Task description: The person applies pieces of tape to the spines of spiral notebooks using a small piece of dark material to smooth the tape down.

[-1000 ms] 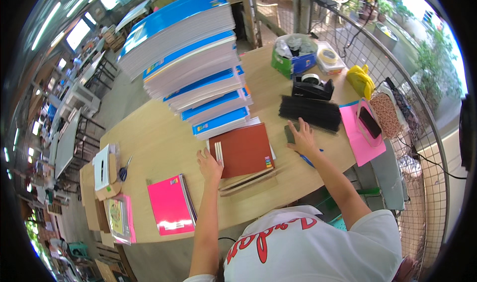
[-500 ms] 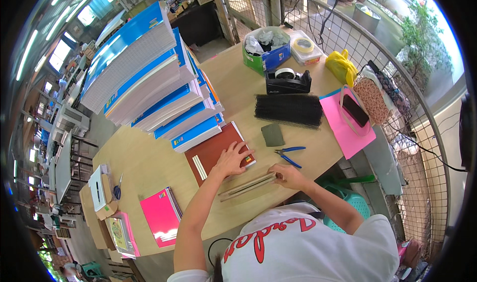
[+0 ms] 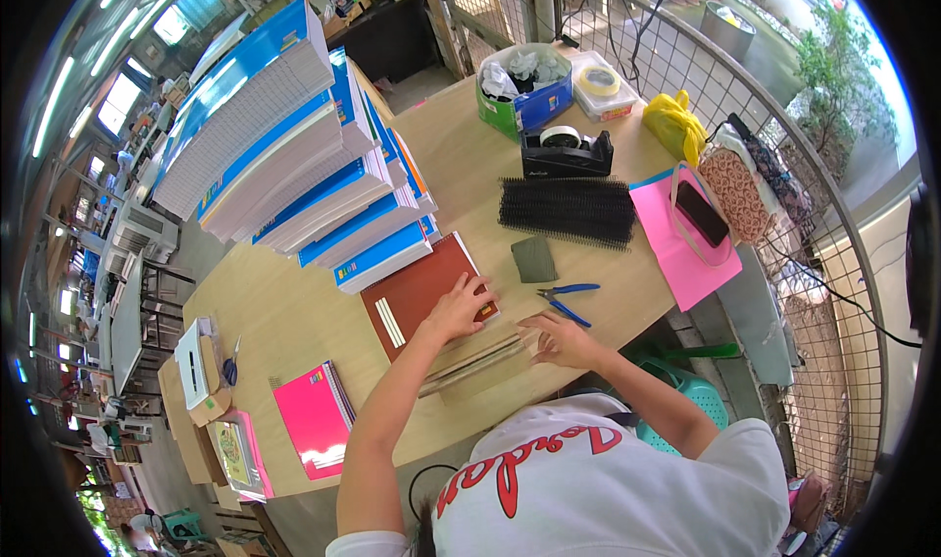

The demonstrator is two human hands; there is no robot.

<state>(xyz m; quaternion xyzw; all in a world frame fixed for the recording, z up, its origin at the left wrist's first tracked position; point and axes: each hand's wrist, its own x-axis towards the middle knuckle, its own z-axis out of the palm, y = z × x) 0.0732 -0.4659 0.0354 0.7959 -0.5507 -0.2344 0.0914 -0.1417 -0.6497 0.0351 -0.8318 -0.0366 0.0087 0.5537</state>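
Note:
A brown notebook (image 3: 410, 302) with a white label panel lies before me on the table. My left hand (image 3: 459, 310) rests on its right side, fingers spread and flat on the cover. Along the notebook's near edge runs a narrow wooden frame of long strips (image 3: 470, 366), partly see-through in look. At the right end of this frame is my right hand (image 3: 564, 341), its fingers apart; whether the fingertips touch the strips I cannot tell. Blue-handled cutting pliers (image 3: 567, 300) and a dark green square piece (image 3: 532, 260) lie just beyond.
Tall stacks of blue-covered books (image 3: 265, 116) stand at the far left. A pink notebook (image 3: 314, 420) and scissors (image 3: 230, 369) lie left. Black binding coils (image 3: 567, 212), a tape dispenser (image 3: 566, 155), a box of scraps (image 3: 524, 91) and a phone (image 3: 702, 212) are farther right.
My right hand's fingers have spread from a closer hold at the strip frame's end, and the hand sits slightly farther left. My left hand stays on the notebook. The view has shifted a little.

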